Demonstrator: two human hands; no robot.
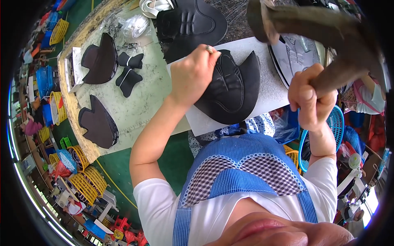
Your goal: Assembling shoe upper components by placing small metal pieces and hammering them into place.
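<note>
My left hand (192, 74) is closed round a slim rod-like tool (209, 49), only whose top end shows above the fist. The fist rests at the left edge of a black stitched shoe upper piece (230, 88) with slits down its middle. That piece lies on a white board (269, 88). My right hand (312, 98) grips the handle of a raised hammer (316, 26). Its worn brown head looms large and close at the upper right, apart from the upper piece, and covers part of the table behind.
Stacks of dark cut pieces (98, 125) lie at the left of the table (141, 112), near two tied black bundles (129, 80). More black uppers (191, 20) lie at the back, beside white straps (154, 7). A blue basket (335, 127) stands to the right.
</note>
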